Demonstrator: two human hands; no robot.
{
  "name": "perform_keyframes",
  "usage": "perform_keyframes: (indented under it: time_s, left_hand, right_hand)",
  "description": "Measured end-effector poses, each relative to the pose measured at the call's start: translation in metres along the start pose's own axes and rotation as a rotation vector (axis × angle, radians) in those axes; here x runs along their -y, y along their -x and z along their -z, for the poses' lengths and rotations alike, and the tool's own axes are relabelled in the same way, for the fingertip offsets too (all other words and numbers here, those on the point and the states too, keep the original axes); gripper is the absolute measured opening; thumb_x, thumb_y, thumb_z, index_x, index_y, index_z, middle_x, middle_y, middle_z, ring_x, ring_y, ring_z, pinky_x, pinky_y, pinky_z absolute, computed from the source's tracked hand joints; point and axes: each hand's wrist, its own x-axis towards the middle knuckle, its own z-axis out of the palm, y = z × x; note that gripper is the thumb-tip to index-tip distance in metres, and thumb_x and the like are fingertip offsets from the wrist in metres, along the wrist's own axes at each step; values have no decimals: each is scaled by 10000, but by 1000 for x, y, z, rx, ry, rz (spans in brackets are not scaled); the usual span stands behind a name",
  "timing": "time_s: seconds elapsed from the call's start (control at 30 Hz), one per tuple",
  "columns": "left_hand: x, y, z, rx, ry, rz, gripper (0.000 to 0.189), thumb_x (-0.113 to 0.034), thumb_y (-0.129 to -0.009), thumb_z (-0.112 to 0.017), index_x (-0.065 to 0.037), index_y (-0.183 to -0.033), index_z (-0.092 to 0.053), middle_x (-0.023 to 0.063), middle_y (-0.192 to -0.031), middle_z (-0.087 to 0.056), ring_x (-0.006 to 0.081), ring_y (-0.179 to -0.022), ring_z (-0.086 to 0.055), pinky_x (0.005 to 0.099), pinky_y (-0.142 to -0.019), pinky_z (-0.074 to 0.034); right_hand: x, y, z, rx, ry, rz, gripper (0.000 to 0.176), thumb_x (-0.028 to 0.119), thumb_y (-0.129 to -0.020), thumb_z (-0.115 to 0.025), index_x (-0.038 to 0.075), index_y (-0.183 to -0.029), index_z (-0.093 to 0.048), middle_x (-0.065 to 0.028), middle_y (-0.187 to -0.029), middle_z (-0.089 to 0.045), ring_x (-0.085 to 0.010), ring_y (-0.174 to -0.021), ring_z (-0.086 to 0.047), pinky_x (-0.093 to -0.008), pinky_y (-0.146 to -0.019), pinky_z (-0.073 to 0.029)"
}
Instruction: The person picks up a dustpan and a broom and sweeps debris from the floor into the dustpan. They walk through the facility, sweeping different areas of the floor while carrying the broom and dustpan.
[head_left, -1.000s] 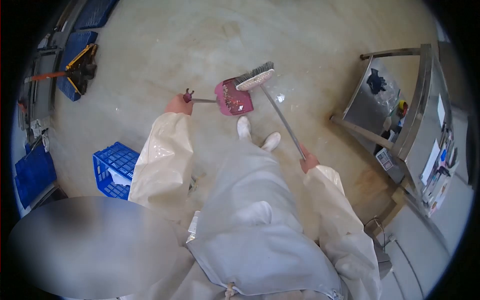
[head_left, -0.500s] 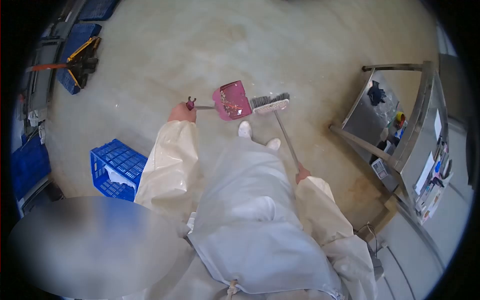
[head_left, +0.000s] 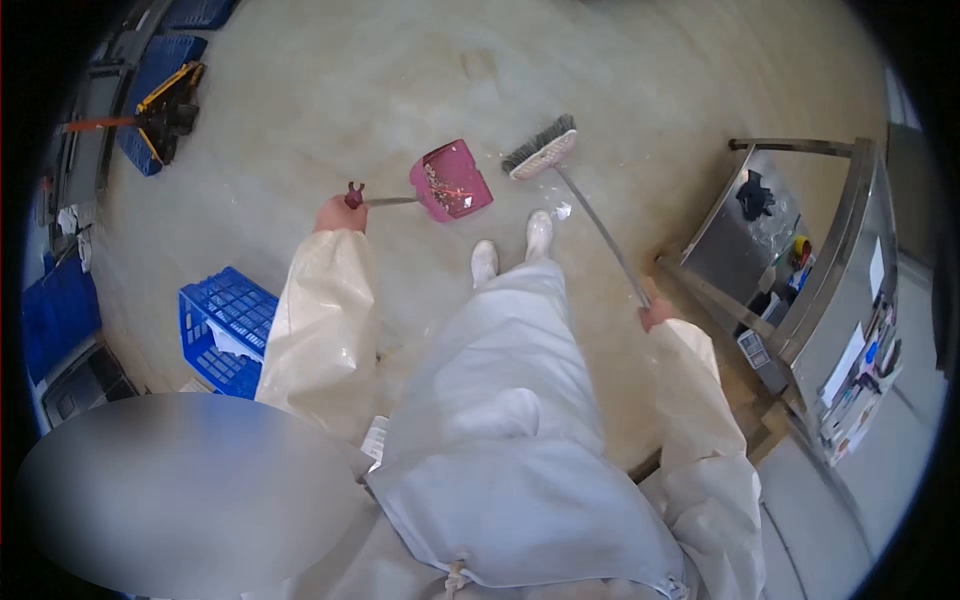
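My left hand is closed around the handle end of a pink dustpan, whose pan holds bits of debris and faces right. My right hand grips the long grey pole of a broom. The broom's white head with dark bristles is off to the right of the dustpan, apart from it, its bristles pointing away from me. A small white scrap lies on the floor beside my right boot. Tiny bits are scattered near the broom head.
A blue crate with something white inside is on the floor at left. Further left is a yellow and black pallet jack at a blue pallet. On the right stands a metal table with a black glove and other items.
The broom head has moved away from the dustpan, and my right hand has shifted right and up. The dustpan has moved slightly left and tilted. My right foot has stepped forward.
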Motion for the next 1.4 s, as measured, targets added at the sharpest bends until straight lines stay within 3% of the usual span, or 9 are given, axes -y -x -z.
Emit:
perform_keyframes:
  time_s: [0.07, 0.13, 0.33, 0.57, 0.67, 0.97, 1.07, 1.23, 1.4]
  left_hand:
    - [-1, -8, -3, -16, -16, -9, 293, -266, -670, -583, -45, -863, -588, 165, -804, -588, 313, -799, -558, 383, -700, -434]
    - [-13, -13, 1, -8, -44, 25, 305, -273, -668, -586, -45, -871, -586, 163, -807, -589, 309, -798, -560, 379, -699, -435]
    - [-26, -26, 3, -31, -83, 67, 305, -289, -652, -611, -49, -841, -602, 141, -794, -599, 290, -774, -569, 369, -683, -438]
    - [-40, -29, 3, -117, -141, 81, 322, -324, -609, -654, -68, -801, -623, 103, -731, -612, 245, -695, -588, 340, -645, -449]
    - [-56, -30, -7, -118, -164, 119, 318, -311, -618, -642, -74, -828, -614, 107, -769, -609, 264, -732, -581, 347, -672, -450]
    - [-88, -25, 4, -76, -174, 158, 302, -320, -630, -626, -92, -827, -616, 106, -780, -608, 265, -742, -578, 355, -673, -449]
    - [-90, -25, 4, -49, -191, 178, 359, -357, -642, -605, -68, -855, -600, 109, -799, -606, 275, -766, -573, 361, -689, -443]
    - [-97, -18, 6, -34, -215, 254, 272, -330, -665, -591, -126, -844, -602, 96, -785, -604, 257, -760, -574, 356, -670, -448]
    - [-89, -16, 7, -8, -165, 279, 263, -293, -687, -571, -135, -896, -587, 95, -826, -602, 270, -793, -570, 369, -690, -452]
  right_hand:
    - [-37, 3, 31, -46, 123, 78, 497, 194, -714, -522, 170, -1189, -377, -217, -877, -554, -346, -796, -552, -382, -687, -449]
    - [-73, -2, 62, 3, 37, 35, 446, 207, -714, -520, 139, -1144, -420, -221, -907, -548, -356, -845, -539, -391, -712, -446]
    - [-174, -44, 111, -74, 260, 99, 378, 190, -712, -511, 77, -1066, -439, -228, -846, -557, -386, -796, -536, -437, -698, -436]
    - [-187, -104, 124, 16, 374, 32, 425, 201, -722, -488, 53, -1113, -412, -235, -846, -558, -380, -795, -543, -440, -690, -440]
    - [-189, -129, 135, 28, 365, 78, 431, 171, -719, -470, 62, -1130, -409, -234, -813, -564, -373, -771, -552, -436, -684, -441]
    - [-70, -200, 166, 77, 489, 293, 415, 121, -763, -421, 58, -1169, -372, -210, -791, -572, -356, -737, -558, -432, -646, -444]
    - [-36, -250, 148, 4, 488, 512, 411, 80, -783, -366, 67, -1193, -349, -197, -848, -569, -338, -775, -553, -416, -664, -443]
    - [101, -228, 173, 45, 646, 598, 443, 65, -788, -353, 90, -1229, -312, -185, -867, -561, -315, -801, -547, -409, -680, -434]
    - [99, -220, 213, -1, 648, 662, 495, 141, -786, -426, 143, -1255, -269, -205, -834, -555, -342, -757, -541, -420, -666, -429]
